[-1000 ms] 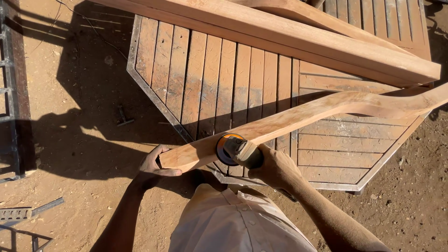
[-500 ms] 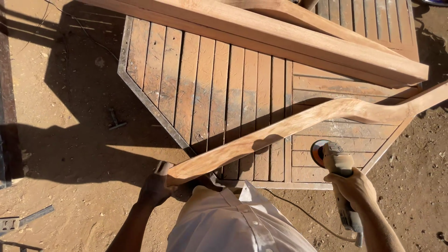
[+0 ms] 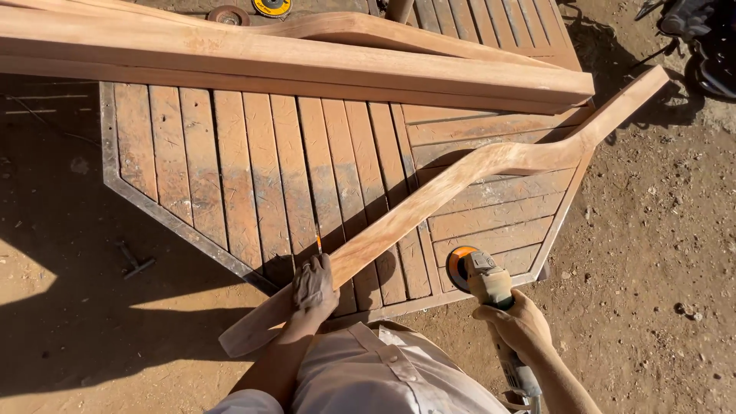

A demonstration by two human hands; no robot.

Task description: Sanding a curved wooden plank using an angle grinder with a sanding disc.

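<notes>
On slatted tabletop [image 3: 253, 169] — left hand [image 3: 314, 287] clasps curved beam [image 3: 460, 188]; right hand [image 3: 517, 326] holds grinder [image 3: 487, 284].

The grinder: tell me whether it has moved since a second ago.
Yes. The grinder has left the curved wooden piece and now sits off its right side, over the slatted tabletop's near edge.

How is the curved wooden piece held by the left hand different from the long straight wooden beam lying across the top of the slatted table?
The curved pale wooden piece bends like a shallow S; the long straight wooden beam has no bend. The curved piece runs diagonally, its near end gripped by the left hand; the beam lies nearly level across the far side of the slatted wooden table, with no hand on it. The beam looks thicker. Both are bare, light reddish-brown wood.
</notes>
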